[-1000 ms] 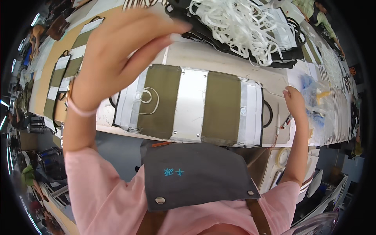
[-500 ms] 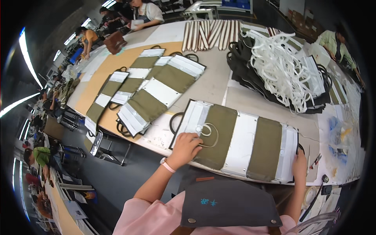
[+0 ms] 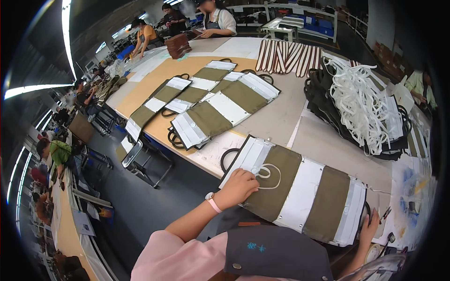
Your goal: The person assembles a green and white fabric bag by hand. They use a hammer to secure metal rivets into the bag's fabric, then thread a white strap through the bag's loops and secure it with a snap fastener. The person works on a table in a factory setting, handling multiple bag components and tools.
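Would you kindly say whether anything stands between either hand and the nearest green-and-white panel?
Nothing visible does: the left hand lies on the left end of the panel, fingertips by a looped white cord; the right hand is at its right edge.

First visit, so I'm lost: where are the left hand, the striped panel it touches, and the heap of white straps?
Left hand (image 3: 239, 186): head view, back of the hand.
Striped panel (image 3: 301, 191): head view, its white middle band.
Heap of white straps (image 3: 358, 105): head view, mid-tangle.

pink sleeve (image 3: 159, 256), grey apron (image 3: 281, 253)
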Demonstrator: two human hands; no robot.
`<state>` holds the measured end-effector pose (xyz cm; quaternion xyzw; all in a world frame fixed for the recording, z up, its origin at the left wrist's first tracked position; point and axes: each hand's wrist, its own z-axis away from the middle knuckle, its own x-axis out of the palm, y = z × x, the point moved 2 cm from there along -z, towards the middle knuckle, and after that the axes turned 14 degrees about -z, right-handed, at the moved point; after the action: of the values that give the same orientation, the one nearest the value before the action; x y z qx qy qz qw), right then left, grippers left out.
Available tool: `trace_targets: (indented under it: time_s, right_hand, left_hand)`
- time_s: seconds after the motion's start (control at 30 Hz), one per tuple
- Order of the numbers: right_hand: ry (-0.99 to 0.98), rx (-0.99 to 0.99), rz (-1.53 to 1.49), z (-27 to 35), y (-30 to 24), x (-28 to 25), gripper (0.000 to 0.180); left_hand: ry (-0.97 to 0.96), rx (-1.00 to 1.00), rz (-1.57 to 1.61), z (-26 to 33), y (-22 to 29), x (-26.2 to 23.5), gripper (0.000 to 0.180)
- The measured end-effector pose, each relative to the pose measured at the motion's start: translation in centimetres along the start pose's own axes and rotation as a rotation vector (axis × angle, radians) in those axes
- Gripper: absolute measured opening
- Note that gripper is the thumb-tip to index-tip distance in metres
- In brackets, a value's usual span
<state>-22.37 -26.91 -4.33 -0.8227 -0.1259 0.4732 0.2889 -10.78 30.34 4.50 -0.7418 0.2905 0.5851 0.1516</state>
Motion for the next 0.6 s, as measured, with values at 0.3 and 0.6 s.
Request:
trace_targets:
  time_s: [0.3, 0.6]
  right_hand:
    - [-0.138, -0.156, -0.428, -3.7, -23.6, -0.2, 0.033]
    - [-0.775, 0.217, -0.815, -2.7, -31.3, 5.3, 0.013]
  left_hand:
    - [0.135, 0.173, 0.320, -4.3, 6.4, -4.0, 0.014]
    - [0.028, 0.217, 0.572, -7.9, 5.1, -4.5, 0.013]
